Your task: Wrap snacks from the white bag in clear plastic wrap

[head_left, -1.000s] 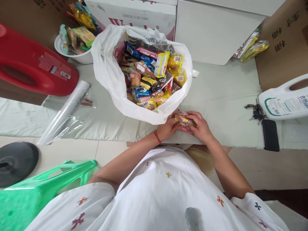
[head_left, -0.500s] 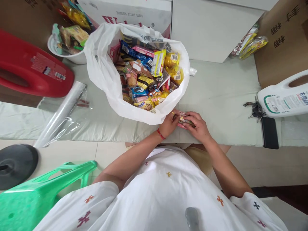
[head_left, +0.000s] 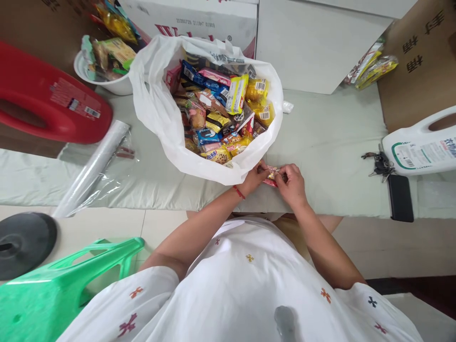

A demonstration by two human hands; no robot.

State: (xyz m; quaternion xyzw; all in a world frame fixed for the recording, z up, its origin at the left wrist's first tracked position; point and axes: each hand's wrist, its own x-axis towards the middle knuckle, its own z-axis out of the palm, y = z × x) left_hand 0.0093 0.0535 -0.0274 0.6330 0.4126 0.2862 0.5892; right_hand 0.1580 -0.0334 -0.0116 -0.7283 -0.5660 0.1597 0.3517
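Observation:
A small pink and red snack packet (head_left: 271, 174) lies at the table's near side, between my hands. My left hand (head_left: 255, 177), with a red cord at the wrist, grips its left end. My right hand (head_left: 292, 186) pinches the packet from the right with bent fingers. Parts of the wrapper are hidden under my fingers. Just beyond my left hand stands a white plastic bag (head_left: 210, 173), its mouth wide, filled with several wrapped snacks (head_left: 217, 121) in yellow, blue, pink and brown.
On the left are a red jug (head_left: 81, 114), a white bowl of packets (head_left: 123, 88) and a clear plastic film roll (head_left: 94, 166). At right lie keys (head_left: 382, 163), a black phone (head_left: 400, 197) and a white jug (head_left: 420, 147). A green stool (head_left: 39, 294) stands lower left.
My right hand's fingers have curled in and now pinch the packet's upper face, showing more of the wrapper. My left hand stays on its left end. The view has shifted slightly.

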